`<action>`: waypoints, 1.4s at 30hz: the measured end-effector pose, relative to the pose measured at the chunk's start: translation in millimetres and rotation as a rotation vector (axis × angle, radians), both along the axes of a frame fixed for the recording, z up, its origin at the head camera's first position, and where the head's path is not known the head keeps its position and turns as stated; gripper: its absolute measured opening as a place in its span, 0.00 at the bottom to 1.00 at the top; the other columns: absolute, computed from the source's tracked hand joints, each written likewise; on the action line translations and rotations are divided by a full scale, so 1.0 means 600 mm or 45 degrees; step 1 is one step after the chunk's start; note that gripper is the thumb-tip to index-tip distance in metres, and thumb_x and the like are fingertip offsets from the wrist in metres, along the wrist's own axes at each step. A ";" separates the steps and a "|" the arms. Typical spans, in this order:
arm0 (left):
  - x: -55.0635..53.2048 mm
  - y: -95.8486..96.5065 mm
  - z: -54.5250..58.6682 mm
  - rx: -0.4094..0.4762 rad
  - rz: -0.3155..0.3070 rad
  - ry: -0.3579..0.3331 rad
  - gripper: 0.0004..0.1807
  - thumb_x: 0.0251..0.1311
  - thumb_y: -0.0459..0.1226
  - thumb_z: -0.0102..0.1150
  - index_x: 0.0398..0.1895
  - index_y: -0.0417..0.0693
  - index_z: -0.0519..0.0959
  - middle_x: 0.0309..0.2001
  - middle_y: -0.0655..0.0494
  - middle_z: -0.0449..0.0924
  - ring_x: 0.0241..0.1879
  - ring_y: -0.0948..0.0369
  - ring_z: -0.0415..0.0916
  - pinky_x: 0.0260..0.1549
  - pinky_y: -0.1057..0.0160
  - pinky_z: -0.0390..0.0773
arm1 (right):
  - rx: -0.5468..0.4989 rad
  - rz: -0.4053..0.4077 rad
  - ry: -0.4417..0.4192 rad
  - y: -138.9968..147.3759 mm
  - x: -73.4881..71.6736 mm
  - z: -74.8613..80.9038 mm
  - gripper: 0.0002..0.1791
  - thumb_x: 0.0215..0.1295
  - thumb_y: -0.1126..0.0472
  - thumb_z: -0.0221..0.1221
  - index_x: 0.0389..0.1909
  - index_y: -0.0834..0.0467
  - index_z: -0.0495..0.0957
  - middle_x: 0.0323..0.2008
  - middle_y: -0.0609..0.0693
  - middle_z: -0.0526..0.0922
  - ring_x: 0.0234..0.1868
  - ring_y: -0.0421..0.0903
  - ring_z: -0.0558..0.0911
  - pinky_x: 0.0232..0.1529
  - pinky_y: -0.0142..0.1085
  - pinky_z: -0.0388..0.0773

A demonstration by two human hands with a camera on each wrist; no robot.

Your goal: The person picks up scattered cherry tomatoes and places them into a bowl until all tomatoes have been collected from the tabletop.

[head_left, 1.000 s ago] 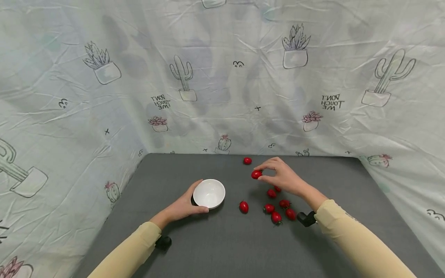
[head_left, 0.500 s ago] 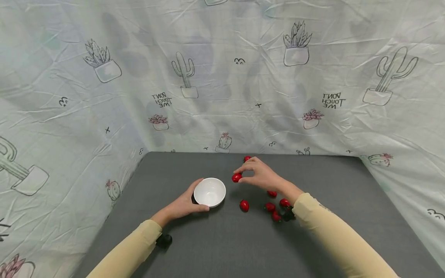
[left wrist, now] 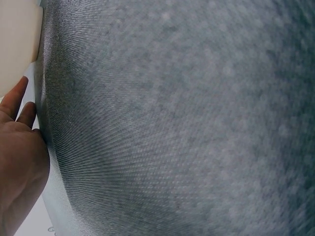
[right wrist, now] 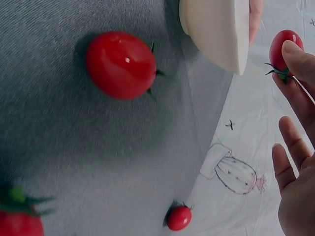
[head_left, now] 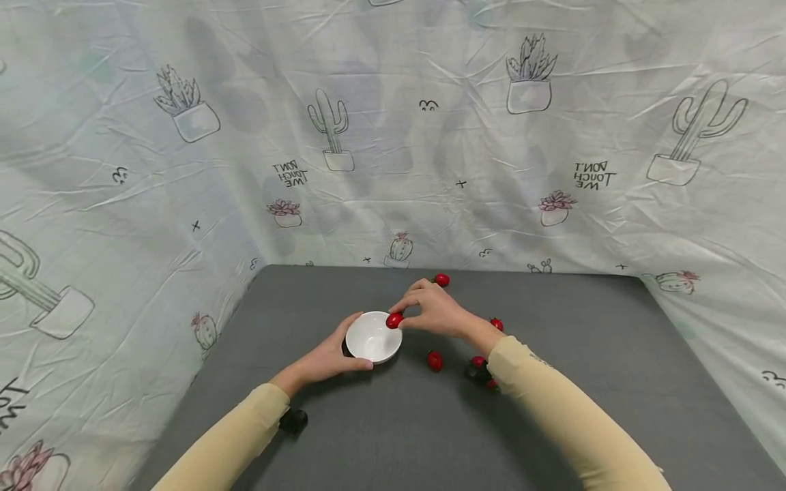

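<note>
A small white bowl (head_left: 370,341) stands on the grey table, held at its left side by my left hand (head_left: 325,356), thumb at the near rim and fingers round the far side. My right hand (head_left: 437,311) pinches a red cherry tomato (head_left: 395,320) between thumb and fingertips, over the bowl's right rim. In the right wrist view this cherry tomato (right wrist: 284,48) has its green stem end downward in the picture. The visible inside of the bowl is bare white. In the left wrist view, fingers (left wrist: 27,114) show beneath the bowl's pale side (left wrist: 18,39).
One cherry tomato (head_left: 434,361) lies just right of the bowl, another (head_left: 441,279) near the table's back edge. More (head_left: 497,324) lie by the right forearm, partly hidden by the sleeve and a black wrist device (head_left: 477,372). A cactus-print cloth (head_left: 393,136) hangs behind the table (head_left: 381,436).
My right hand has moved left with the cherry tomato, from above the right side of the table to the bowl's rim. The left hand and bowl stay in place.
</note>
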State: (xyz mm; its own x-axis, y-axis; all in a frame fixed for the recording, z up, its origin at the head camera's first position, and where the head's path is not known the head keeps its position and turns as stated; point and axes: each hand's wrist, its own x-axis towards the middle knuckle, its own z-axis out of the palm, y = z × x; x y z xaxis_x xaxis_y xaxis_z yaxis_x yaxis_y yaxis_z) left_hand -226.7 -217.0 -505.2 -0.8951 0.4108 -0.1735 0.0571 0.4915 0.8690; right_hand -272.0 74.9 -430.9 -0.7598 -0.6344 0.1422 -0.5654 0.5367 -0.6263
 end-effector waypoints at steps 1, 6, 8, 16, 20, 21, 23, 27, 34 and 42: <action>0.000 0.000 0.001 0.002 -0.004 0.001 0.63 0.53 0.52 0.78 0.84 0.60 0.42 0.78 0.52 0.51 0.72 0.50 0.59 0.66 0.41 0.60 | 0.014 0.006 0.011 -0.004 -0.001 -0.002 0.15 0.62 0.52 0.73 0.51 0.43 0.89 0.47 0.38 0.81 0.56 0.42 0.69 0.53 0.46 0.71; 0.000 0.001 0.003 -0.007 -0.013 -0.003 0.64 0.53 0.53 0.78 0.84 0.61 0.41 0.78 0.53 0.51 0.72 0.52 0.59 0.66 0.42 0.61 | 0.067 0.029 0.023 -0.023 -0.004 -0.010 0.15 0.62 0.52 0.73 0.51 0.41 0.89 0.46 0.36 0.81 0.56 0.41 0.69 0.56 0.47 0.67; 0.000 0.001 0.004 -0.011 -0.014 0.000 0.64 0.54 0.53 0.77 0.84 0.61 0.41 0.78 0.53 0.51 0.71 0.52 0.59 0.66 0.42 0.62 | 0.091 0.041 0.024 -0.030 -0.005 -0.013 0.15 0.63 0.51 0.73 0.51 0.41 0.89 0.46 0.35 0.82 0.56 0.42 0.69 0.57 0.47 0.66; 0.000 0.000 0.003 -0.032 -0.018 -0.003 0.62 0.54 0.55 0.77 0.83 0.66 0.42 0.78 0.55 0.52 0.70 0.53 0.60 0.65 0.44 0.64 | 0.159 0.096 0.057 -0.055 -0.008 -0.026 0.15 0.62 0.49 0.73 0.50 0.40 0.89 0.42 0.30 0.84 0.53 0.41 0.69 0.54 0.43 0.66; -0.002 0.001 0.003 -0.023 -0.022 0.004 0.62 0.55 0.55 0.76 0.83 0.64 0.42 0.78 0.54 0.52 0.70 0.53 0.60 0.65 0.43 0.64 | 0.182 0.106 0.063 -0.064 -0.010 -0.031 0.14 0.61 0.48 0.73 0.49 0.39 0.89 0.39 0.28 0.83 0.49 0.40 0.69 0.50 0.41 0.67; -0.002 0.000 0.003 -0.025 -0.022 0.007 0.62 0.55 0.55 0.76 0.84 0.64 0.42 0.78 0.54 0.52 0.70 0.53 0.60 0.65 0.43 0.63 | 0.194 0.108 0.065 -0.066 -0.011 -0.032 0.14 0.61 0.47 0.73 0.49 0.38 0.89 0.38 0.28 0.83 0.48 0.39 0.69 0.50 0.40 0.67; -0.002 0.000 0.003 -0.032 -0.023 0.010 0.63 0.55 0.54 0.77 0.84 0.64 0.42 0.78 0.54 0.52 0.71 0.53 0.60 0.66 0.44 0.63 | 0.218 0.111 0.067 -0.069 -0.012 -0.035 0.14 0.61 0.47 0.73 0.48 0.37 0.89 0.38 0.28 0.82 0.48 0.39 0.69 0.49 0.39 0.67; -0.003 -0.001 0.002 -0.038 -0.024 0.015 0.63 0.54 0.54 0.77 0.84 0.63 0.41 0.78 0.54 0.52 0.71 0.54 0.60 0.66 0.45 0.62 | 0.263 0.113 0.058 -0.074 -0.012 -0.037 0.13 0.61 0.47 0.73 0.47 0.37 0.89 0.39 0.33 0.83 0.46 0.40 0.68 0.47 0.39 0.67; -0.003 0.000 0.004 -0.052 -0.009 0.018 0.63 0.53 0.54 0.78 0.83 0.64 0.42 0.77 0.55 0.53 0.70 0.54 0.60 0.66 0.46 0.62 | 0.325 0.110 0.048 -0.079 -0.011 -0.033 0.12 0.60 0.49 0.73 0.46 0.36 0.90 0.37 0.36 0.84 0.44 0.41 0.68 0.43 0.37 0.68; 0.000 0.002 0.006 -0.058 -0.004 0.008 0.63 0.54 0.54 0.77 0.83 0.64 0.42 0.78 0.54 0.52 0.71 0.53 0.59 0.67 0.44 0.62 | 0.402 0.105 0.079 -0.085 -0.015 -0.034 0.12 0.60 0.49 0.73 0.46 0.35 0.90 0.34 0.36 0.79 0.40 0.40 0.67 0.41 0.36 0.68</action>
State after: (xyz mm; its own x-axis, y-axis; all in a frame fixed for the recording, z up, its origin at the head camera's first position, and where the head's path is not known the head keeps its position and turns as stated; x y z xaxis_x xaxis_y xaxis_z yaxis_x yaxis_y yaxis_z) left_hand -226.8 -215.7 -501.7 -0.8949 0.4054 -0.1867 0.0639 0.5303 0.8454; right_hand -280.7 23.8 -451.3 -0.7004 -0.7133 -0.0266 -0.6466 0.6498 -0.3995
